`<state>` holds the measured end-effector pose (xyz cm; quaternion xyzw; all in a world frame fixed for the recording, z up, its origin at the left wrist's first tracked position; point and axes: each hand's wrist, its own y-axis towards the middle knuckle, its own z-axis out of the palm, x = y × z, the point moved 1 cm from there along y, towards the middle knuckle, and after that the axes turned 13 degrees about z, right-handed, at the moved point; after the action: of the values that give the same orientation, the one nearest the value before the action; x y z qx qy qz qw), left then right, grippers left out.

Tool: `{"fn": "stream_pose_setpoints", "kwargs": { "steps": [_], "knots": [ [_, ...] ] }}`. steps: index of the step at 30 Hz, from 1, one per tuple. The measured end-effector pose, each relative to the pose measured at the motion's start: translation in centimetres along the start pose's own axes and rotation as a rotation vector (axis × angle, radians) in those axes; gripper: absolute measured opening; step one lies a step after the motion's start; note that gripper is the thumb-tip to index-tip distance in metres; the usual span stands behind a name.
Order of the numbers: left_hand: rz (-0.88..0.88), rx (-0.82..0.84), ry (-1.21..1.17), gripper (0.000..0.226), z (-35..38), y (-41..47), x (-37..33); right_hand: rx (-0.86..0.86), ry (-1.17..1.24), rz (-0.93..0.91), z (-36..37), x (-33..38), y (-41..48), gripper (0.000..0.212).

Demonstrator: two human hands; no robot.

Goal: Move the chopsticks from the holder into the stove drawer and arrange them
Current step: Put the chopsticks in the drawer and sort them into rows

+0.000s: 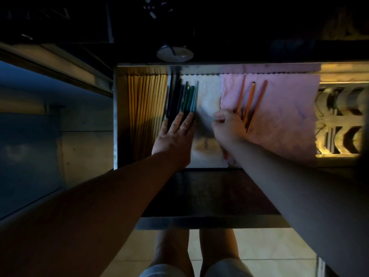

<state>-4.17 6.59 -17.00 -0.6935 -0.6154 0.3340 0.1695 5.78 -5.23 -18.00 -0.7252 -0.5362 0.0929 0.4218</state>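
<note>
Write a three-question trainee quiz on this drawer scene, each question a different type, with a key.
1. True or false: the left hand lies flat on the dark chopsticks.
2. Multiple choice: the orange chopsticks lie on
A. the pink cloth
B. the floor
C. the yellow chopsticks
3. Fill in: the yellow chopsticks lie at the drawer's ____ side.

Key:
1. True.
2. A.
3. Left.
</note>
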Motion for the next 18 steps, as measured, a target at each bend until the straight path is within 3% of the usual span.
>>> {"fn": "stream_pose_setpoints", "kwargs": {
  "steps": [6,10,13,18],
  "knots": [
    [0.012,-0.171,-0.126,0.067,-1.4,2.0,-4.5,-0.076,0.085,-0.043,-3.9,-2.7,0.8,0.023],
    [-0.005,-0.247,-0.259,0.051,-2.7,4.3,-8.0,-0.137,-0.012,-0.028,-7.6,-4.2,1.8,0.025],
    [-0.112,-0.255,-0.433,0.045,-3.4,6.3,-10.4,-0.176,-0.158,0.010,-9.5,-5.7,2.5,0.032],
    [-0.346,-0.328,-0.715,0.050,-3.9,8.9,-12.0,-0.097,-0.181,-0.017,-9.3,-7.3,3.9,0.035]
  ]
}}
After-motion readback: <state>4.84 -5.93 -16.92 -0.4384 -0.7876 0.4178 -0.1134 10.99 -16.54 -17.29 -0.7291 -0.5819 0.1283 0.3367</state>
